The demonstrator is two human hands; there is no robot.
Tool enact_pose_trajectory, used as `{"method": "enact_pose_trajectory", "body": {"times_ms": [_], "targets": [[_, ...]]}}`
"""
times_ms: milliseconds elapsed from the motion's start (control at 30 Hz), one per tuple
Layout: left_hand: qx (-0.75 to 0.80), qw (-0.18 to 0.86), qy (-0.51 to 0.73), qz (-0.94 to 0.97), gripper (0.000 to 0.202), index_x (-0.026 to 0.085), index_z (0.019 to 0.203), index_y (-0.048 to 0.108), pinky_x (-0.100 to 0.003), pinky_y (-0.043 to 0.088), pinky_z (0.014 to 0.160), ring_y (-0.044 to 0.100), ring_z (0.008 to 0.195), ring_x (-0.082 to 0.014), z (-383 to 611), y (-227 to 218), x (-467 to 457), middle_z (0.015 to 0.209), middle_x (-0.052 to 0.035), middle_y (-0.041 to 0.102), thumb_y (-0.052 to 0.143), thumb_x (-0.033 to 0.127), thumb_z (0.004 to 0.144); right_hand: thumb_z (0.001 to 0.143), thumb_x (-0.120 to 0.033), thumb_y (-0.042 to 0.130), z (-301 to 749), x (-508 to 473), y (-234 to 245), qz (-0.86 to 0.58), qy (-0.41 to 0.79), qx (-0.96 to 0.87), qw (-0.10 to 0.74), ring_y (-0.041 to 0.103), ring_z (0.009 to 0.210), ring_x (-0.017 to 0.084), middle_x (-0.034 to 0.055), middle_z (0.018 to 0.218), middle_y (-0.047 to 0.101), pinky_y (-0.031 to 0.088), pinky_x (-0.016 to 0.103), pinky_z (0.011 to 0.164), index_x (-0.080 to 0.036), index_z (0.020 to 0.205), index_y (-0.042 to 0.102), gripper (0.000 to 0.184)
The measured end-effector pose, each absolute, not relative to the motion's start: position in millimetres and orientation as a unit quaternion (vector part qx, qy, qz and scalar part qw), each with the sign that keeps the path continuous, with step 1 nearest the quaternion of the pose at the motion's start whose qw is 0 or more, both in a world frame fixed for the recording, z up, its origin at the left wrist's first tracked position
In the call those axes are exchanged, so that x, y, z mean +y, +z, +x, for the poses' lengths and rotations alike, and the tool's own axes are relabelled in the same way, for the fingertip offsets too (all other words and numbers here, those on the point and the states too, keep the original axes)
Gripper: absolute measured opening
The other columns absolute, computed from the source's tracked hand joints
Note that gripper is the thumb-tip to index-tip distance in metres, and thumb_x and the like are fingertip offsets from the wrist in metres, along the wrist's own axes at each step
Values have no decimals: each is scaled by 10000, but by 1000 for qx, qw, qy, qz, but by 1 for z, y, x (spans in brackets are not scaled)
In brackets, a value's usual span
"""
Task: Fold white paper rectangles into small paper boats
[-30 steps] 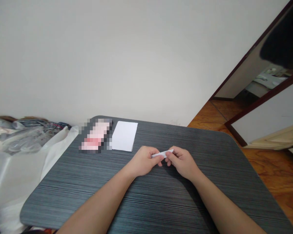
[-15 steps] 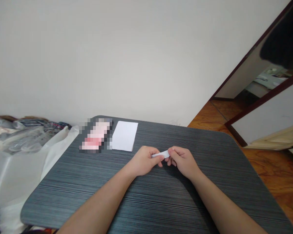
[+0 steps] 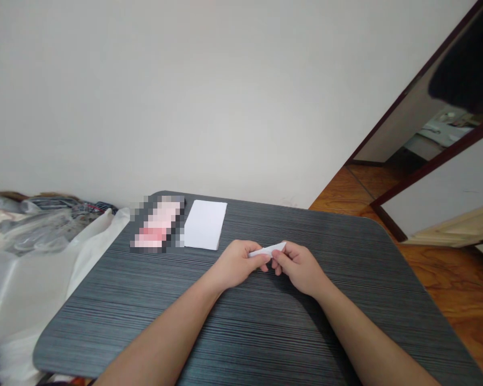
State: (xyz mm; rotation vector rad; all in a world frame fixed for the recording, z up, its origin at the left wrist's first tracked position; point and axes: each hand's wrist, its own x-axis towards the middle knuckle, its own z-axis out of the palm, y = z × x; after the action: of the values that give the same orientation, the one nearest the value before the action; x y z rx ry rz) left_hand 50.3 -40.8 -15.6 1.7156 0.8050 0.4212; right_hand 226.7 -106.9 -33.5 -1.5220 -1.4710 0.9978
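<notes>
A small folded piece of white paper (image 3: 269,250) is held between my two hands above the dark table (image 3: 241,321). My left hand (image 3: 236,264) pinches its left end, thumb on top. My right hand (image 3: 297,262) grips it near the right end, the thumb pressed on its lower edge, and a pointed tip shows above that thumb. The fingers under the paper are partly hidden. Beyond my left hand lies a stack of white paper sheets (image 3: 205,225), flat on the table.
Left of the stack lies a blurred-out pink and dark flat object (image 3: 156,222). Plastic bags and cloth (image 3: 44,241) are heaped past the table's left edge. A pale wall (image 3: 225,107) rises behind the table, and a doorway with wooden floor (image 3: 338,190) is at the right.
My right thumb has moved down and left along the folded paper, so its pointed right end now shows. My left hand keeps its hold almost unmoved.
</notes>
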Motion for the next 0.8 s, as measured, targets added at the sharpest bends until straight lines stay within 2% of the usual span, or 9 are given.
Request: {"method": "enact_pose_trajectory", "body": {"times_ms": [167,367,500,600,800], "targets": [[352,563,171,728,336,131,718,671,-218,372,545,519,569,-116,48,-17,-40,654,-38,649,473,382,824,886,-305,476,228,-107,-31,-614,368,-584,383,541,505,114,-5,556,596,409,228,535,-167,688,578,262],[348,594,191,700,313,130,742,668,-206,384,527,502,547,-101,50,-17,-41,683,-41,666,495,380,816,886,-313,479,229,-107,-33,-613,366,-583,389,544,522,118,-3,569,598,411,231,545,-170,694,581,260],[349,599,195,693,342,127,819,684,-198,354,496,476,512,-96,50,-16,-39,598,-22,610,470,394,830,888,-338,477,236,-105,-37,-623,349,-574,401,547,533,124,-2,572,599,413,236,556,-172,705,587,270],[355,599,182,694,393,123,812,689,-199,332,485,474,501,-100,48,-16,-38,541,-12,567,438,423,844,890,-344,474,239,-105,-38,-625,343,-578,398,554,537,127,1,574,606,419,242,571,-172,712,595,276],[357,599,191,690,399,125,803,690,-200,333,495,447,480,-90,49,-18,-38,542,-11,582,428,423,849,890,-347,471,240,-105,-38,-620,343,-582,399,563,547,133,7,586,611,428,247,575,-174,713,597,277]]}}
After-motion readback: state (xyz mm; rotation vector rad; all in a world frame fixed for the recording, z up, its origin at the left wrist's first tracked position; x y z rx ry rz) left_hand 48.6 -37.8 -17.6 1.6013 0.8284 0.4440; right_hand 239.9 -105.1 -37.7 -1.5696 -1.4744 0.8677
